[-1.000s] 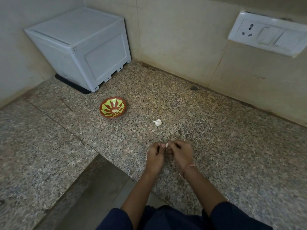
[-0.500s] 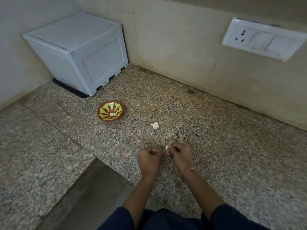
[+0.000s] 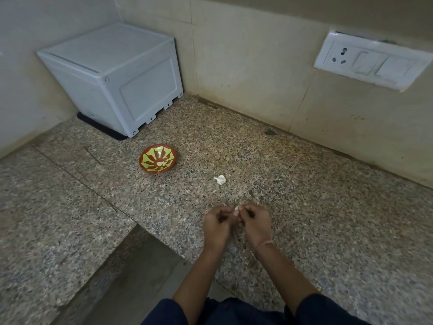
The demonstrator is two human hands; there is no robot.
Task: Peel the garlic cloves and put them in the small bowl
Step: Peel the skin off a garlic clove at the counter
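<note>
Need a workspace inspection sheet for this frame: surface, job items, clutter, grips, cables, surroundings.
surface: speckled granite counter; dark spot near the wall.
job's things: small bowl upright, left of and beyond the hands; garlic clove at the fingertips; garlic piece loose on the counter.
clutter: nothing seen.
grips: left hand and right hand both pinch the clove.
cables: nothing seen.
surroundings: white box on a black mat in the corner; socket plate on the tiled wall.

I see the box [image 3: 112, 76] back-left on the bench [image 3: 316, 207], in the wall corner. In front of it, the small bowl [image 3: 157, 161]; garlic piece [image 3: 220, 179] right of that, nearer me. Nearest: left hand [image 3: 216, 225] and right hand [image 3: 256, 224], clove [image 3: 236, 209] pinched between them.
</note>
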